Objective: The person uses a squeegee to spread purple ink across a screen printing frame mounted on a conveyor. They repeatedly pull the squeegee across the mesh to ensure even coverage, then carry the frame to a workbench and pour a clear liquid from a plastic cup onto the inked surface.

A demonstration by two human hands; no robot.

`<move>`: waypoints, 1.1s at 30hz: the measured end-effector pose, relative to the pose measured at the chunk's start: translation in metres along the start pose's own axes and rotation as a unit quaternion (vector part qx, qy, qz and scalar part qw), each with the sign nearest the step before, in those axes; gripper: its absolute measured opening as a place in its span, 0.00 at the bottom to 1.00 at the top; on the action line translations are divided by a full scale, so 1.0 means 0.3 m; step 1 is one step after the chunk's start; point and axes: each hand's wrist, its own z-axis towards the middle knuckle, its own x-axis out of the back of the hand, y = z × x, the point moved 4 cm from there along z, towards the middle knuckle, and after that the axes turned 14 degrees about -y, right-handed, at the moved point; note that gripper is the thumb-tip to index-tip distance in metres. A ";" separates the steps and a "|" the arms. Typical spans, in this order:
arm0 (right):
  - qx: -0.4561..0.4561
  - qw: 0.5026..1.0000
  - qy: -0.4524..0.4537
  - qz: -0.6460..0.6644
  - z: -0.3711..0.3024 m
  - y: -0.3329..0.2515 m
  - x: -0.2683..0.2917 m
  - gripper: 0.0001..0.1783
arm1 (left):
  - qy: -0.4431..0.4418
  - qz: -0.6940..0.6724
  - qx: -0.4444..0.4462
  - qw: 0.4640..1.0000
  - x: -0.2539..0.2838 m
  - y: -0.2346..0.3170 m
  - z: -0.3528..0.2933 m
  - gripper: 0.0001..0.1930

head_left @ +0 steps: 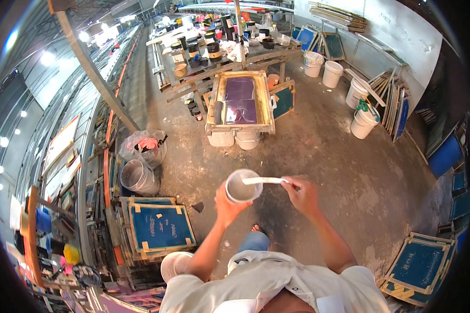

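Note:
My left hand [226, 207] is wrapped round the side of a small white tub [246, 200], held out in front of me over the floor. The tub's open mouth faces up, and its inside looks pale grey. In my right hand [302, 195], thumb and fingers pinch the outer end of a slim white stirring stick [266, 180]. The other end of the stick reaches over the rim into the tub. Whatever lies at the bottom of the tub is hard to make out.
Ahead, a wooden screen-printing frame [210, 127] with purple mesh rests on white buckets [247, 140]. Behind it, a table holds several ink containers [213, 50]. At left are a bucket [137, 177] and stacked blue screens [161, 225]; more buckets [364, 124] stand at right.

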 end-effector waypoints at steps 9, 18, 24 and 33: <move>-0.074 0.988 0.016 0.135 1.003 0.477 -0.166 0.12 | 0.040 0.243 0.039 0.968 0.157 -0.368 1.134 0.54; -0.218 0.942 0.009 0.256 1.710 1.266 -0.491 0.12 | -0.053 0.409 0.021 0.911 0.196 -0.770 2.085 0.52; -0.337 0.902 0.014 0.271 1.763 1.460 -0.553 0.10 | -0.156 0.464 0.041 0.871 0.132 -0.927 2.375 0.48; -0.300 0.947 0.025 0.111 1.942 1.338 -0.499 0.12 | -0.216 0.576 -0.066 0.786 0.174 -0.943 2.581 0.46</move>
